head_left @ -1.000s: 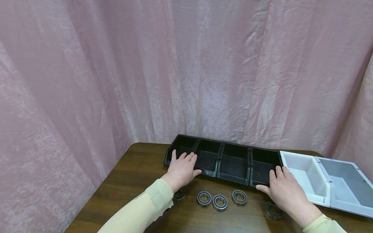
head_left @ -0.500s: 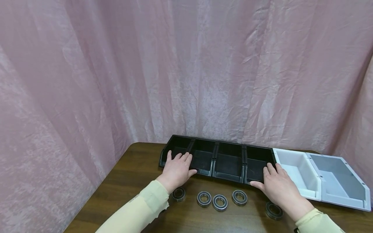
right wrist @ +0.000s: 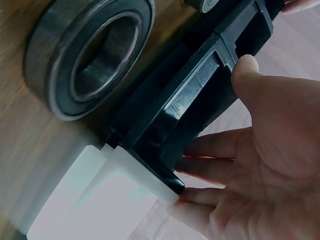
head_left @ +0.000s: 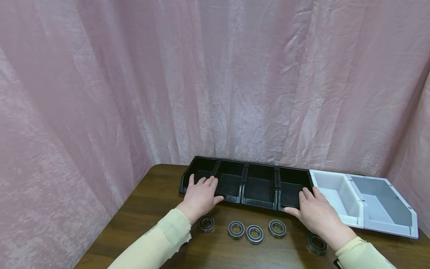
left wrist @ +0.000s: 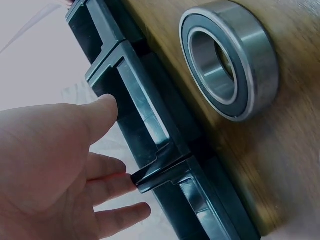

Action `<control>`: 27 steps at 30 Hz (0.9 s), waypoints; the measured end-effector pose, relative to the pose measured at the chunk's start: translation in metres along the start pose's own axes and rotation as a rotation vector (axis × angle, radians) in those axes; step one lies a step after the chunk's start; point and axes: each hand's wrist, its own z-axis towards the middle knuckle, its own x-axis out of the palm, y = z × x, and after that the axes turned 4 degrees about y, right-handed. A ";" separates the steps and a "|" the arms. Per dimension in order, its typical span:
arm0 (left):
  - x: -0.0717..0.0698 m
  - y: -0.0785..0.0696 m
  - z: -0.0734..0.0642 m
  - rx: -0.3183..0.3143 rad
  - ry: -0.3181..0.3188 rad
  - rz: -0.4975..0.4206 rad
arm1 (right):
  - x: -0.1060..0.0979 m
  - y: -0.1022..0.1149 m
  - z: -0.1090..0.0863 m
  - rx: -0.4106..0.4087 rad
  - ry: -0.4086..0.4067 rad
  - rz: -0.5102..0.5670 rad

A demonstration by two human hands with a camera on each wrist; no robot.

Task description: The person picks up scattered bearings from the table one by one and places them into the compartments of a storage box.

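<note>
My left hand (head_left: pixel 200 194) lies over the front of the leftmost of several joined black storage bins (head_left: pixel 259 203), fingers extended and spread. In the left wrist view its fingertips touch or nearly touch a divider between two bins. My right hand (head_left: pixel 317 211) is at the right end of the black row, fingers straight. In the right wrist view its fingers (right wrist: pixel 200 197) meet the joint between the last black bin and a white bin (head_left: pixel 357 221). Several ball bearings (head_left: pixel 236 229) lie flat in front of the bins. One bearing (head_left: pixel 317 244) sits beside my right wrist.
A light grey bin (head_left: pixel 393 228) adjoins the white bin at the right end. The brown wooden table (head_left: pixel 147 201) extends to the left of the row. A pink curtain (head_left: pixel 235 93) hangs close behind the bins.
The whole row of black, white and grey bins has slid left, with both hands moving along with it. The bearings have stayed in place.
</note>
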 end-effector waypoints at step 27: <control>0.000 0.029 -0.011 -0.074 0.038 0.032 | -0.003 0.030 0.027 -0.006 0.076 0.080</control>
